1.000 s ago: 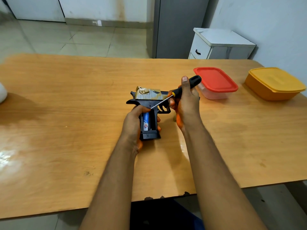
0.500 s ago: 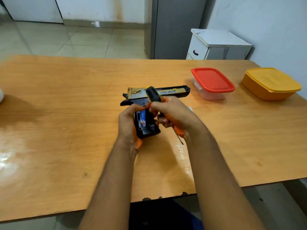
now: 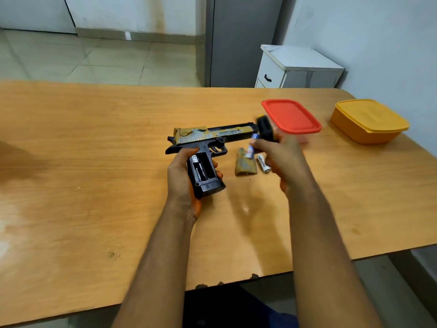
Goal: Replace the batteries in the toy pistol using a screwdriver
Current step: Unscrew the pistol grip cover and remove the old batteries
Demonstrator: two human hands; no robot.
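The black and gold toy pistol [image 3: 210, 136] lies on its side on the wooden table [image 3: 94, 162]. My left hand [image 3: 183, 171] grips its black handle, whose open battery bay [image 3: 201, 167] faces up with one slot dark. My right hand [image 3: 279, 155], blurred with motion, is to the right of the pistol and holds the black-handled screwdriver [image 3: 264, 127] together with a blue and white battery [image 3: 251, 147] at the fingertips. On the table below that hand lie the tan battery cover [image 3: 244, 163] and a white battery [image 3: 262, 163].
A clear box with a red lid [image 3: 292, 116] stands just behind my right hand. A yellow lidded box [image 3: 369, 120] sits at the far right. A white cabinet [image 3: 295, 67] stands beyond the table.
My right hand moved from over the handle to the right of the pistol, now holding a blue battery with the screwdriver. The bay slot that held the blue battery is now dark.
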